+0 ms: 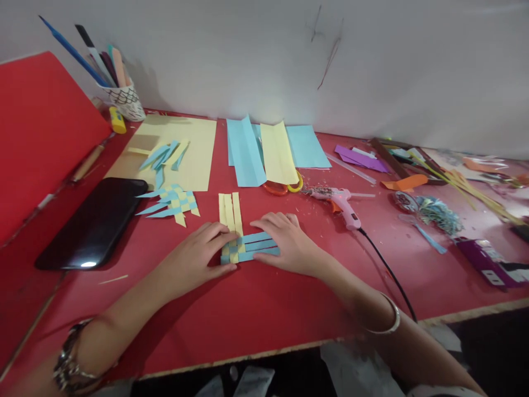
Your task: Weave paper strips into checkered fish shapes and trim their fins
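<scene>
Left hand [202, 248] (9 o'clock) and right hand [289, 242] (3), fingers parted, touch one checkered paper weave [233, 251]: three yellow strips [228, 212] at 12, three blue strips [258, 245] at 3.

- Cannot see the right ends of the blue strips [257, 246], covered by the right hand [286, 240].
- Cannot see the upper left part of the yellow-and-blue weave [233, 252], behind fingers of the left hand [210, 248].
- Cannot see any scissor blades beyond the yellow handle [296, 183], under folded paper [278, 154].
- Cannot follow the glue gun's cord [388, 270] past the front edge of the worktop [248, 314].
- Cannot see the pens' lower ends, inside the patterned cup [129, 103].
- Can see only part of the red panel [41, 138], cut by the left edge.
- Cannot read the purple box [479, 259], too blurred.
</scene>
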Tool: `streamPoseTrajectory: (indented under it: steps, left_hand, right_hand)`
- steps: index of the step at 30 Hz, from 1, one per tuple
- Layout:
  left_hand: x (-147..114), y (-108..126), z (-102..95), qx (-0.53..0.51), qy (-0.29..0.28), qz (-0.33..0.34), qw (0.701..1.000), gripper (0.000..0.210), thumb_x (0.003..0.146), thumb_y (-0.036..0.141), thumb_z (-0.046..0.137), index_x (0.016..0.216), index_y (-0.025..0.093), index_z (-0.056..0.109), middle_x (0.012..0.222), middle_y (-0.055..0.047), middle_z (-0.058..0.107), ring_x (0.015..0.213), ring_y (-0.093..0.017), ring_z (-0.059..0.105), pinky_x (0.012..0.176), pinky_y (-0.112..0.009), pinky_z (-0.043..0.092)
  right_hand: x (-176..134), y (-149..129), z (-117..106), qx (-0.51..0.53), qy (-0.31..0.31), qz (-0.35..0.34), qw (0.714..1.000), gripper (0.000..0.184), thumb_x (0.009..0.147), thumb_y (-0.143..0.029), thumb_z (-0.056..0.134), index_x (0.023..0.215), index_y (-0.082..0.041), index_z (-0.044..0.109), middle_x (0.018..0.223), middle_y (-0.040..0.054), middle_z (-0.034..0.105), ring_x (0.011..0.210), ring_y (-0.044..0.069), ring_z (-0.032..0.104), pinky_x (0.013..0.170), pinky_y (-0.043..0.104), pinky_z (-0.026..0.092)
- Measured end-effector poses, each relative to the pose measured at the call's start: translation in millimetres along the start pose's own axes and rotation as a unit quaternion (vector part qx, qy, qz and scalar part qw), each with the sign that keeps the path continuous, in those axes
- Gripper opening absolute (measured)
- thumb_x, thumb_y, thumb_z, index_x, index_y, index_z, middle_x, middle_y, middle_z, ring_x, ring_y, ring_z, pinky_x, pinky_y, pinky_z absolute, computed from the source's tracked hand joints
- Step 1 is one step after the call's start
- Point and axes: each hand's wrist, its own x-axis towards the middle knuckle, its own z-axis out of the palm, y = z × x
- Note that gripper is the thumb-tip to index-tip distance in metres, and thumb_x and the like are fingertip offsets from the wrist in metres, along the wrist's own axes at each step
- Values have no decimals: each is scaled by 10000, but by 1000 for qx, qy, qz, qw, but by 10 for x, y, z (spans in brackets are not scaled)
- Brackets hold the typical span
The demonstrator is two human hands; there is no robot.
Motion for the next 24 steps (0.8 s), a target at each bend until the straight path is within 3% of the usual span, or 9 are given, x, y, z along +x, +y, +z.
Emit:
streamPoseTrajectory:
  steps: [7, 14, 19, 24]
  left_hand:
    - [0, -18, 12, 15, 13, 17, 1000, 340, 777, 361, 509, 1070, 190, 528, 954, -68, 551, 884, -200, 526, 750, -311, 451]
    - [21, -5, 0, 25, 12, 23, 999, 237, 789, 385, 475, 867, 171, 542, 877, -60, 563, 824, -198, 539, 680, -312, 452]
    - [17, -3, 1, 32, 10, 21, 999, 161, 825, 273, 417, 837, 173, 542, 866, -57, 560, 802, -175, 529, 667, -292, 444]
    - [20, -13, -10, 19, 24, 33, 999, 246, 866, 213, 315, 838, 170, 555, 849, -58, 559, 793, -162, 528, 671, -285, 442]
  right_hand:
    - [-19, -20, -14, -46, -43, -32, 998, 436, 773, -442, 510, 1112, -168, 496, 1005, 86, 520, 888, 209, 459, 773, 355, 275]
    - [-24, -30, -29, -37, -56, -58, 996, 378, 787, -394, 504, 1080, -155, 514, 967, 82, 514, 853, 191, 447, 748, 313, 343]
    - [-21, -1, -13, -21, -65, -65, 996, 360, 797, -367, 497, 1078, -142, 516, 920, 74, 511, 797, 170, 460, 711, 285, 372]
    - [-51, 6, -30, -41, -55, -77, 995, 382, 788, -369, 514, 1110, -165, 502, 956, 77, 517, 854, 194, 447, 750, 315, 366]
